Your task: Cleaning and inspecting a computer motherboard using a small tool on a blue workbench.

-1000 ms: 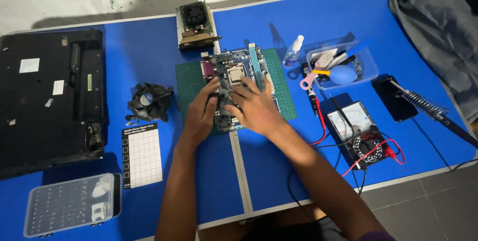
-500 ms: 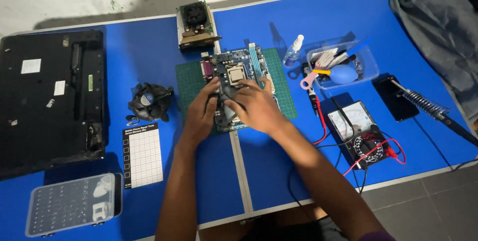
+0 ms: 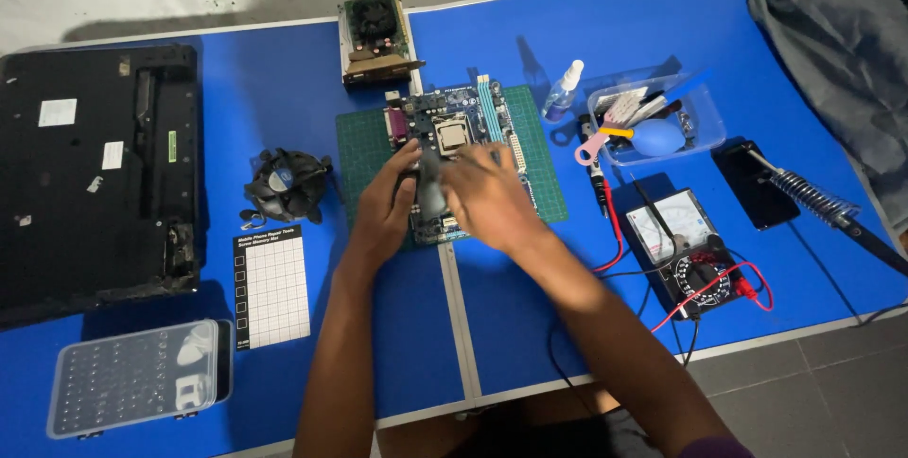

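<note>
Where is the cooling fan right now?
In the head view, the black cooling fan sits on the blue table, left of the green mat, beside the dark laptop base.

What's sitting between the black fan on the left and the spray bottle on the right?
In the head view, the motherboard on its green mat, with both hands, left hand and right hand, on it.

The right hand (image 3: 487, 198) is motion-blurred; both hands cover the motherboard's (image 3: 454, 127) near half; what the left hand (image 3: 388, 207) grips stays unclear.
</note>
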